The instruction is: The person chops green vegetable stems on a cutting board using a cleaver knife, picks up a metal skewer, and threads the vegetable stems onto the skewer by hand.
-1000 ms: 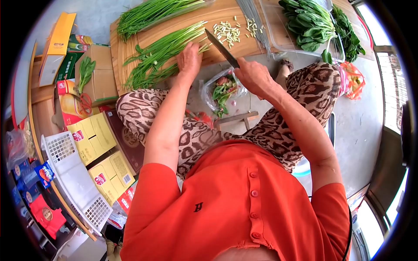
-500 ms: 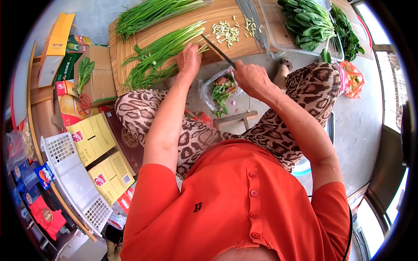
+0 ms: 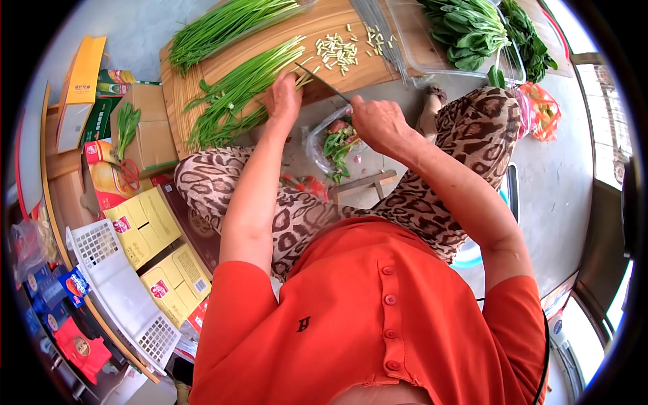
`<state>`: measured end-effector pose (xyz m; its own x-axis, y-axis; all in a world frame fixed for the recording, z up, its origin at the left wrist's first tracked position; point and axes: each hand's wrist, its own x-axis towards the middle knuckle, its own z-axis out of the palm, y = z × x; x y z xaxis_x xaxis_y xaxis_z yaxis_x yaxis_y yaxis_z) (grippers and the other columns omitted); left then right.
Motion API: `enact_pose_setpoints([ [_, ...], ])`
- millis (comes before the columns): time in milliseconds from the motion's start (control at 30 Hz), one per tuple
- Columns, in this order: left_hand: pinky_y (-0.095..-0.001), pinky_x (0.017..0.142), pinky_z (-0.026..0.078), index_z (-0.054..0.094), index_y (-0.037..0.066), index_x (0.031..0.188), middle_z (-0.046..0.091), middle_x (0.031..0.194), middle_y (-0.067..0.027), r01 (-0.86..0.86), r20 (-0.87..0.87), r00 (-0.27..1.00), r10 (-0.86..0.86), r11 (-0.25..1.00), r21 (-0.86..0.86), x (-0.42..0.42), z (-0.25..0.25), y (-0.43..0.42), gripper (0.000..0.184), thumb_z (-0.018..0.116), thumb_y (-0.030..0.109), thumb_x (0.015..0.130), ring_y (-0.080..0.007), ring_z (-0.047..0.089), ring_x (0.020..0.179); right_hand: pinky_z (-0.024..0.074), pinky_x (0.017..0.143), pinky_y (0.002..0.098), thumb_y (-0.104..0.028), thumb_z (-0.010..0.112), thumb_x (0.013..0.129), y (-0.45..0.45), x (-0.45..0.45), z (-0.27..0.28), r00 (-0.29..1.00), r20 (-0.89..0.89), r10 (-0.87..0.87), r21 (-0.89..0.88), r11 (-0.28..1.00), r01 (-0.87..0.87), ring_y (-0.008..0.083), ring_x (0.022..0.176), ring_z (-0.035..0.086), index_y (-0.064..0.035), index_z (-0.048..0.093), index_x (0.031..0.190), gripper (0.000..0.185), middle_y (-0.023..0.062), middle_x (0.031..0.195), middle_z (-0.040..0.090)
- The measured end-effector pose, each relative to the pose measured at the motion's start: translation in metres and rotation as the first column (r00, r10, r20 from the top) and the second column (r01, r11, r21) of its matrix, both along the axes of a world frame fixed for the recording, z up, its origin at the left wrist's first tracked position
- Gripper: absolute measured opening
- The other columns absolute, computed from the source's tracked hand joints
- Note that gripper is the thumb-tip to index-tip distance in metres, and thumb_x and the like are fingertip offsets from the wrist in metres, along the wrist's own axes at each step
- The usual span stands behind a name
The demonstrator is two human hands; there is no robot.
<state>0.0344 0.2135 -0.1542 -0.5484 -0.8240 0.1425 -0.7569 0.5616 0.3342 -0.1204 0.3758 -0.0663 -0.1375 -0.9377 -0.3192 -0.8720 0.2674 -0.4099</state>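
My left hand (image 3: 283, 99) is closed around the pale stem ends of a bunch of garlic chives (image 3: 246, 74) on the wooden cutting board (image 3: 174, 111). In my right hand (image 3: 379, 121) is a knife, gripped by its handle. The dark knife blade (image 3: 327, 84) slants up and left, its tip beside the stems near my left fingers. Short pale cut pieces (image 3: 335, 54) lie scattered on the board just beyond the blade. A second bunch of long green chives (image 3: 229, 27) rests at the board's far left. My fingers hide part of the held stems.
Thin grey rods (image 3: 379, 34) lie right of the cut pieces. Beyond them, leafy greens (image 3: 466, 34) fill a clear plastic tray (image 3: 415, 57). Below the board, a plastic bag (image 3: 316, 145) holds vegetable scraps. Cardboard boxes (image 3: 152, 131), red scissors (image 3: 129, 174) and a white basket (image 3: 125, 280) stand left.
The view has shifted slightly, so the board and its contents sit a little further left and up. Both hands keep their grips; the blade stays by the stems.
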Motion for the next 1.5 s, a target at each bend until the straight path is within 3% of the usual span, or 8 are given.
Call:
enact_pose_setpoints([
  [67, -0.0439, 0.079, 0.05, 0.065, 0.006, 0.096, 0.064, 0.106, -0.011, 0.005, -0.011, 1.0, -0.005, 1.0, -0.01, 0.0, -0.002, -0.001, 0.023, 0.07, 0.008, 0.073, -0.0351, 0.061, 0.098, 0.0492, 0.074, 0.0457, -0.026, 0.065, 0.084, 0.001, -0.001, -0.002, 1.0, 0.001, 0.0, -0.01, 1.0, 0.0, 0.0363, 0.081, 0.067, -0.0007, 0.058, 0.094, 0.028, 0.0202, 0.078, 0.067],
  [133, -0.044, 0.079, 0.05, 0.065, 0.006, 0.096, 0.064, 0.106, -0.011, 0.006, -0.021, 1.0, -0.007, 1.0, -0.021, 0.001, -0.003, -0.001, 0.023, 0.07, 0.008, 0.073, -0.0351, 0.061, 0.098, 0.0491, 0.067, 0.0508, -0.012, 0.045, 0.09, 0.003, -0.003, -0.004, 0.999, 0.006, 0.052, -0.066, 0.997, -0.052, 0.0413, 0.073, 0.064, 0.0004, 0.052, 0.096, 0.015, 0.0236, 0.075, 0.065],
  [267, -0.044, 0.079, 0.05, 0.065, 0.006, 0.096, 0.064, 0.106, -0.0116, 0.022, -0.052, 0.998, -0.023, 1.0, -0.015, 0.001, -0.002, -0.001, 0.023, 0.069, 0.008, 0.074, -0.0352, 0.061, 0.098, 0.0491, 0.067, 0.0507, -0.012, 0.045, 0.091, 0.003, -0.003, -0.003, 0.998, 0.008, 0.057, -0.066, 0.996, -0.056, 0.0414, 0.073, 0.064, 0.0007, 0.052, 0.096, 0.015, 0.0238, 0.074, 0.065],
  [333, -0.044, 0.079, 0.05, 0.065, 0.006, 0.096, 0.064, 0.106, -0.0119, 0.025, -0.062, 0.998, -0.026, 1.0, -0.014, 0.001, -0.001, 0.0, 0.023, 0.069, 0.008, 0.074, -0.0355, 0.061, 0.098, 0.0502, 0.071, 0.0452, -0.026, 0.066, 0.084, 0.002, -0.003, -0.002, 1.0, -0.004, 0.021, -0.023, 1.0, -0.022, 0.0363, 0.079, 0.067, 0.0006, 0.058, 0.092, 0.029, 0.0205, 0.077, 0.067],
  [433, -0.0443, 0.078, 0.05, 0.065, 0.005, 0.097, 0.064, 0.105, -0.0125, 0.024, -0.04, 0.999, -0.025, 1.0, -0.013, 0.002, 0.0, 0.0, 0.024, 0.07, 0.008, 0.073, -0.0364, 0.061, 0.097, 0.0504, 0.07, 0.0452, -0.026, 0.066, 0.084, 0.002, -0.003, 0.003, 1.0, 0.006, 0.023, -0.014, 1.0, -0.023, 0.0366, 0.078, 0.067, 0.0004, 0.057, 0.092, 0.029, 0.0206, 0.076, 0.067],
  [1167, -0.0471, 0.077, 0.049, 0.059, 0.003, 0.095, 0.062, 0.099, -0.0146, 0.06, -0.057, 0.996, -0.064, 0.996, -0.072, 0.003, -0.008, 0.002, 0.024, 0.071, 0.007, 0.074, -0.0379, 0.06, 0.094, 0.0518, 0.071, 0.0432, -0.019, 0.063, 0.084, -0.005, 0.001, -0.014, 0.999, -0.051, 0.019, -0.058, 0.998, -0.021, 0.0351, 0.079, 0.068, 0.0003, 0.057, 0.091, 0.021, 0.0204, 0.08, 0.068],
  [1333, -0.045, 0.076, 0.045, 0.055, 0.007, 0.092, 0.065, 0.089, -0.0113, -0.005, -0.113, 0.993, -0.021, 0.974, -0.228, 0.001, -0.01, -0.015, 0.02, 0.069, 0.011, 0.078, -0.0336, 0.06, 0.085, 0.051, 0.076, 0.0475, -0.018, 0.048, 0.088, -0.007, -0.016, 0.007, 0.989, 0.093, -0.114, 0.031, 0.993, 0.111, 0.0416, 0.079, 0.065, 0.0024, 0.057, 0.095, 0.023, 0.0244, 0.085, 0.067],
  [1500, -0.0447, 0.076, 0.047, 0.06, 0.008, 0.097, 0.064, 0.089, -0.0112, 0.001, -0.119, 0.993, -0.024, 0.983, -0.186, -0.002, -0.012, -0.026, 0.022, 0.07, 0.014, 0.078, -0.0335, 0.06, 0.088, 0.0458, 0.075, 0.0541, -0.026, 0.046, 0.092, -0.009, -0.023, -0.006, 0.968, 0.188, -0.168, 0.035, 0.986, 0.164, 0.0473, 0.08, 0.06, 0.0015, 0.05, 0.097, 0.028, 0.0272, 0.08, 0.062],
])
